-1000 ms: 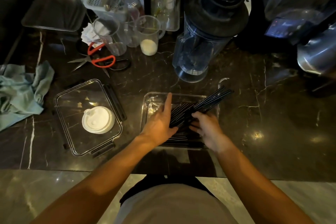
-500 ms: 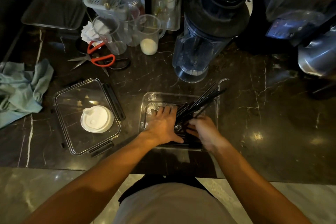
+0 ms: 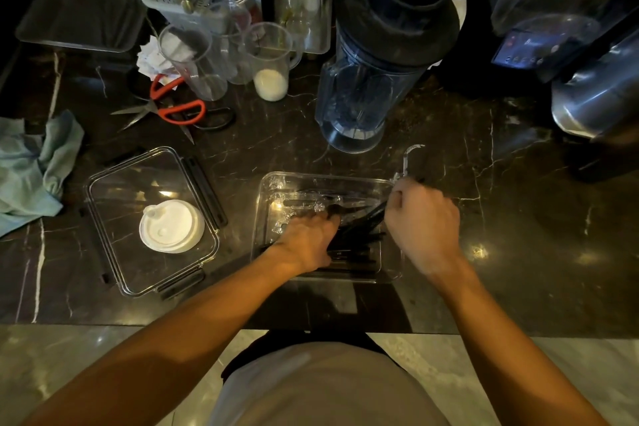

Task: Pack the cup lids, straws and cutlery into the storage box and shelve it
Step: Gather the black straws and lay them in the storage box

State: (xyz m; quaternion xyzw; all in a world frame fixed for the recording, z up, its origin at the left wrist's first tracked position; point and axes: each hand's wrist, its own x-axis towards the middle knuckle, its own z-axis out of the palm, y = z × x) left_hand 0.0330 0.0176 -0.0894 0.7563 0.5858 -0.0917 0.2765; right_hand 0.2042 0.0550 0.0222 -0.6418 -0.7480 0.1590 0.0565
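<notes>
From my head camera: my left hand (image 3: 306,239) presses flat on the black straws (image 3: 359,235) inside the clear storage box (image 3: 273,183) near me. My right hand (image 3: 423,218) curls around their far-right ends; they run diagonally, near-left to far-right. The cup lids (image 3: 172,225) sit on the box lid (image 3: 114,183), left, unpacked; shelving remains.
</notes>
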